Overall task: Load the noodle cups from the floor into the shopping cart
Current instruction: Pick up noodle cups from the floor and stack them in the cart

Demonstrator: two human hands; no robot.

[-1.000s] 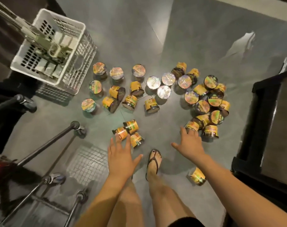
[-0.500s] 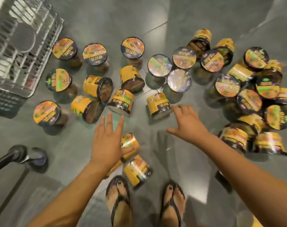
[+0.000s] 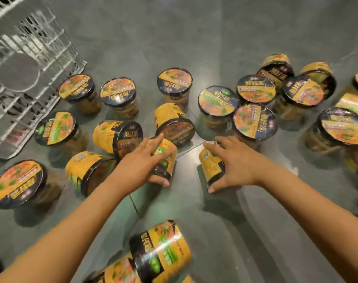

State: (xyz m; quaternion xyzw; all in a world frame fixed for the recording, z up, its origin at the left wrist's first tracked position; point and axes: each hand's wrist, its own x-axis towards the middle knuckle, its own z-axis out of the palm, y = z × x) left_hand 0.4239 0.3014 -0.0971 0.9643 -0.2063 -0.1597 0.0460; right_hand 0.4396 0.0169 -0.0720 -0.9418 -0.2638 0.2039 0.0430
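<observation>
Several yellow-and-black noodle cups lie scattered on the grey floor, some upright, some on their sides. My left hand wraps over a tipped cup in the middle, fingers across its top and thumb under its rim. My right hand grips another tipped cup just to the right, thumb at its lower end. The white wire shopping cart basket stands at the upper left. More cups lie close in front of me at the bottom.
Upright cups crowd the floor right behind both hands, and a dense cluster fills the right side. Tipped cups lie left of my left hand. Bare floor shows between my forearms.
The view has dropped closer to the floor. Both hands reached forward from open air and came down onto two tipped cups, curling round them.
</observation>
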